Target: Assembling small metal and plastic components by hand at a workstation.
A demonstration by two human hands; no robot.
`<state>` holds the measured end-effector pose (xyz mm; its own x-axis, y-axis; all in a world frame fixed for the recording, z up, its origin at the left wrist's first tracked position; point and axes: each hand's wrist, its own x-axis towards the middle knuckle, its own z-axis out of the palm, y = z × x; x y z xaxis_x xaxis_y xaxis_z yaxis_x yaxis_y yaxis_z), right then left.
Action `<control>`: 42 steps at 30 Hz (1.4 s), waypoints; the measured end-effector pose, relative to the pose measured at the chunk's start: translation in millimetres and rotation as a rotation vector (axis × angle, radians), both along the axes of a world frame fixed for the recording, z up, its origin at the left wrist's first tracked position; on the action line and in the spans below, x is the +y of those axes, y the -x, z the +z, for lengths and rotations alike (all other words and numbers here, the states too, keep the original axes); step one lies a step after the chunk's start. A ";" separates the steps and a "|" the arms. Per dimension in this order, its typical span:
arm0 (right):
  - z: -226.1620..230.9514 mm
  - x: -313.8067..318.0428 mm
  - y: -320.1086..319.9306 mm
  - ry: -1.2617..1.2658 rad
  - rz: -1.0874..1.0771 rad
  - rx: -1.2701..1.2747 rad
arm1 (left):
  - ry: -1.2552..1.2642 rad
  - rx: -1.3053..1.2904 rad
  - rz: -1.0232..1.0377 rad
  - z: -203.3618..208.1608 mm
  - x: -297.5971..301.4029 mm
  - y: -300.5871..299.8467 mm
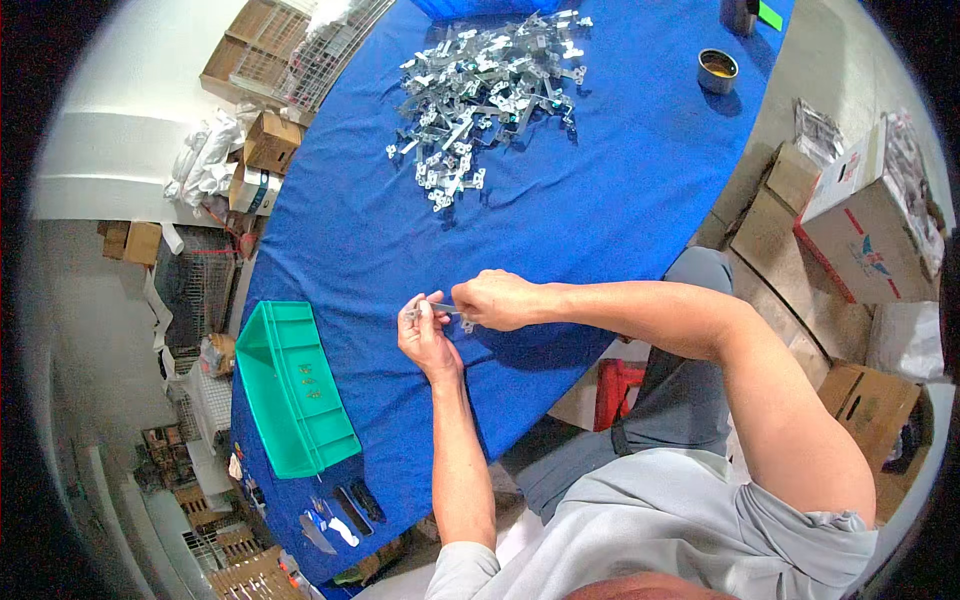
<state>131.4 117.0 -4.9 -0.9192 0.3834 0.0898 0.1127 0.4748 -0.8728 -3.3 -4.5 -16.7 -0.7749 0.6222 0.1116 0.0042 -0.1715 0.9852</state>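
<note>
Over the blue cloth, a small flat metal bracket [443, 308] is held between my two hands. My left hand [428, 338] pinches one end of it between thumb and fingers. Closed around the other end is my right hand [498, 300], back of the hand upward, its fingertips mostly hidden. A bit of metal shows just below the right fingers. Farther off, a loose pile of similar silvery brackets [480, 95] spreads across the cloth.
A green plastic bin [342, 440] stands at the left edge of the blue-covered table [600, 200]. Several small tools [335, 522] lie at the near left. A round tin [717, 72] stands at far right. Cardboard boxes [870, 220] crowd the floor on the right.
</note>
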 end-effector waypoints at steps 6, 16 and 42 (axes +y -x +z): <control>6.3 8.8 -1.5 -0.065 0.005 0.020 | -0.017 0.064 -0.027 -0.8 -3.6 -0.3; 5.2 31.9 -1.4 0.044 -0.084 0.151 | 0.236 0.064 0.003 6.7 4.2 -8.0; 8.6 32.4 -7.3 -0.026 -0.072 0.152 | 0.200 0.172 -0.114 7.2 -1.8 -14.2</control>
